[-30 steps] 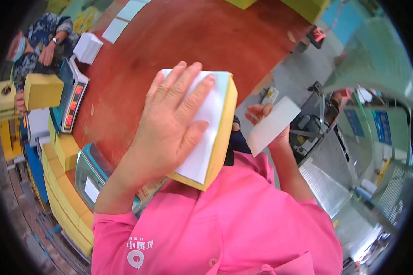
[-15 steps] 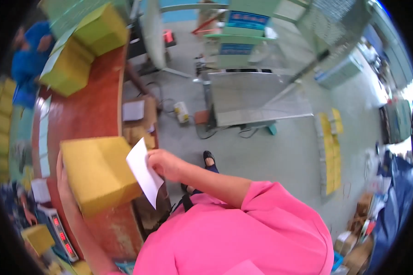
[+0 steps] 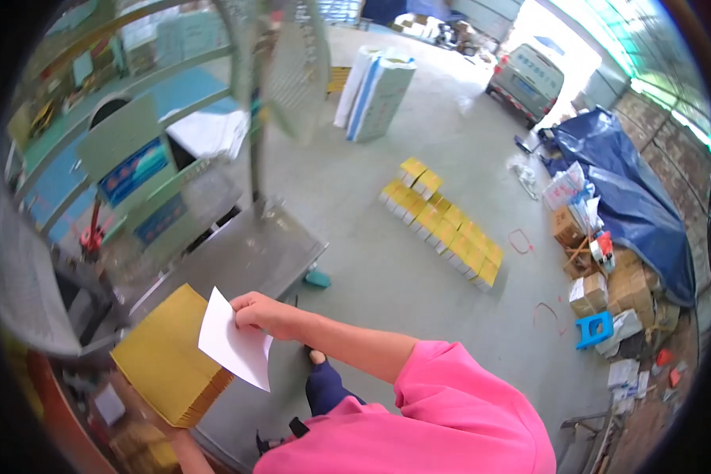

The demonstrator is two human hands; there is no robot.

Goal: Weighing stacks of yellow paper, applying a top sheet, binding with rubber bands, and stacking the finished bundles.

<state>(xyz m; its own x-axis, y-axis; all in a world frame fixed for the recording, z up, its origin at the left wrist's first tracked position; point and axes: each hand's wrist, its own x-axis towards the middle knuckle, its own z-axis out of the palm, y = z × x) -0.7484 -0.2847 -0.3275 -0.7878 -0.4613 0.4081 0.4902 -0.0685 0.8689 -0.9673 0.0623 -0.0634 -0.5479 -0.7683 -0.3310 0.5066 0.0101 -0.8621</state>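
A thick yellow stack (image 3: 162, 347), block-shaped with a finely ridged side like layered sheets, is held up at the lower left. My left hand (image 3: 175, 431) supports it from below at its near edge; most of the fingers are hidden behind it. A white sheet of paper (image 3: 233, 347) is pinched by one edge in my right hand (image 3: 262, 314), its lower end curling. The sheet hangs just right of the stack and overlaps its side in the picture. My right arm reaches across in front of my pink shirt.
A grey metal table (image 3: 241, 257) with an upright post stands ahead on the left. Rows of yellow-topped bundles (image 3: 450, 229) lie on the floor. Along the right are a blue tarp (image 3: 632, 213), cardboard boxes (image 3: 588, 292) and a blue stool (image 3: 594, 329). A van (image 3: 527, 79) stands far off.
My view has swung right, from the red-brown table toward the open floor. The yellow stack, now off that table, and the white sheet have come along in my hands.
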